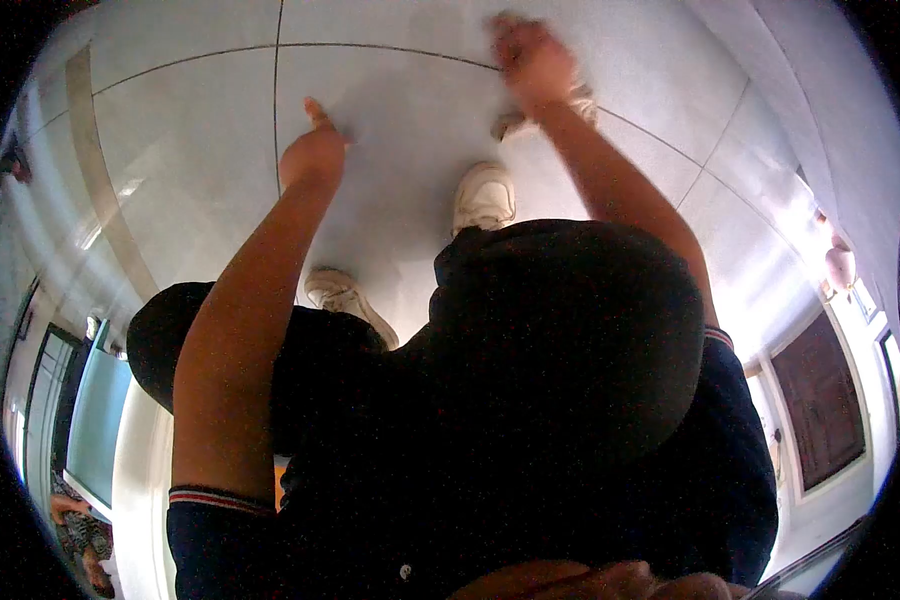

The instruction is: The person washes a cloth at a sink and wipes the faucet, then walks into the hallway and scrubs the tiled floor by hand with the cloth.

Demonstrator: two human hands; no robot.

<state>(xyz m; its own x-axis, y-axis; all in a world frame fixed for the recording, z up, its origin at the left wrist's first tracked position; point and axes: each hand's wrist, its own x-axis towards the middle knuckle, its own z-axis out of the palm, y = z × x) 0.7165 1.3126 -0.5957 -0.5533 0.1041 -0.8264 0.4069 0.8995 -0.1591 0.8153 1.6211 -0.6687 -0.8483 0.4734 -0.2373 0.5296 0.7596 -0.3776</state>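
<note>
My left hand [315, 155] is over the pale tiled floor [400, 110], one finger stretched forward and the thumb apart from it; nothing shows between them. To the right and farther forward is my right hand [535, 60], smeared by motion, so its fingers and anything in them cannot be made out. Just beneath it, a light object with a dark edge [510, 125], perhaps a shoe, is partly covered. A whitish shoe [485, 197] points forward between my forearms, and another [348, 298] sits nearer my left knee.
Dark-clothed knees [570, 330] fill the middle. A pale blue panel [98, 415] stands at the left, with a person in patterned clothing [82, 530] below. On the right are a dark brown panel in a white frame [818, 400] and a pale surface [820, 130].
</note>
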